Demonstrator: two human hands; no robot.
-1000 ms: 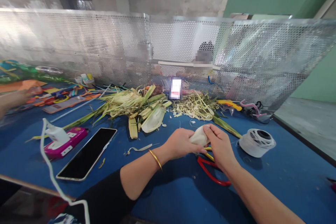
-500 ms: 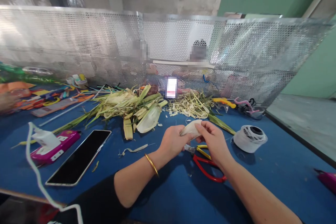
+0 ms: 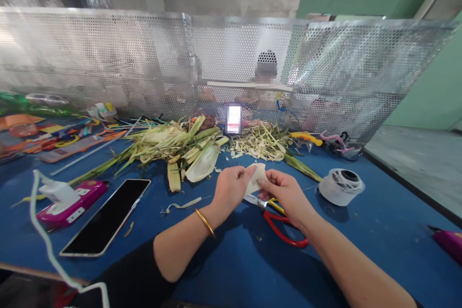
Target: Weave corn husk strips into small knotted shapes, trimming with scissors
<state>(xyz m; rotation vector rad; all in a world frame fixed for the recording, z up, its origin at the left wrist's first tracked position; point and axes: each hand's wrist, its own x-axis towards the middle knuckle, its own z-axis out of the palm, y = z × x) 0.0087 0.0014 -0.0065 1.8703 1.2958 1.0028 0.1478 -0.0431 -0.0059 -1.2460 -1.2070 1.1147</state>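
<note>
Between both hands is a pale, thin piece of plant husk (image 3: 257,176), curved like a petal. My left hand (image 3: 231,187) pinches its left side between thumb and fingers, and a gold bangle circles that wrist. With thumb and fingertips, my right hand (image 3: 283,191) grips the lower right edge. Scissors (image 3: 285,231) with red and yellow handles lie on the table beneath my hands, partly hidden by the right one. Beyond the hands lie a heap of green-yellow husks (image 3: 162,147) and a pile of shredded strips (image 3: 258,142).
A spool of white thread (image 3: 341,186) stands to the right. On the left lie a phone (image 3: 106,216) and a purple power strip (image 3: 72,204) with a white cable. A perforated metal screen (image 3: 144,57) closes off the blue table's far side, with people behind it.
The husk piece has been turned more upright and shows a broader face. My right fingers have shifted down its edge, and more of the scissor blades shows. The view has shifted slightly.
</note>
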